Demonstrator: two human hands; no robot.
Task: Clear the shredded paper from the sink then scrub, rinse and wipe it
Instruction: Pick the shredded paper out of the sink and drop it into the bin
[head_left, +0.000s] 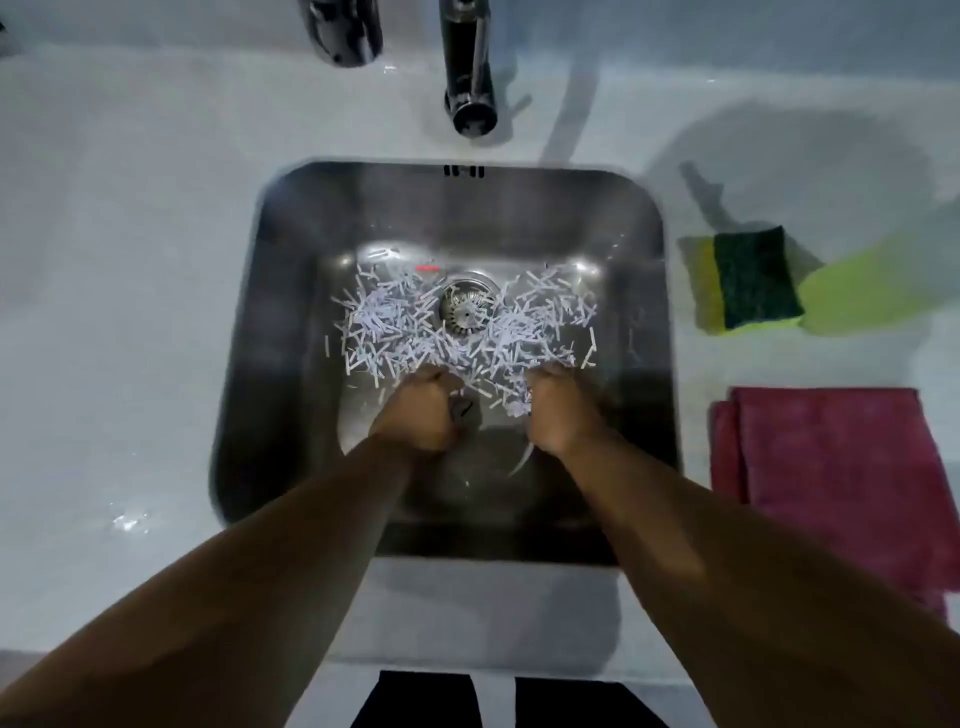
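Both hands are down inside the steel sink (291, 312), at the near edge of the shredded paper (395, 322). The left hand (418, 410) has its fingers (436, 376) curled downward, with the tips buried where the shreds begin. They are hidden under the knuckles, so I cannot tell whether they are gripping any paper or only pressing into it. The right hand (561, 410) is also curled, and its fingers (550, 374) are clenched around some of the shredded paper, a wad of which shows at the thumb side of that hand.

Most of the paper lies just beyond both sets of fingertips. It is spread loosely across the sink floor and heaped on either side of the drain strainer (467, 306), which sits past the fingers and between the two hands. A few stray strips lie in the gap between the hands.

Well beyond the fingertips, the tap (467, 78) rises from the white counter (130, 260). Out to the right of the right hand's fingers, on the counter beside the sink, a sponge (753, 280) rests green side up, touching a yellow-green cloth (872, 280). A folded pink cloth (831, 467) lies nearer the person.
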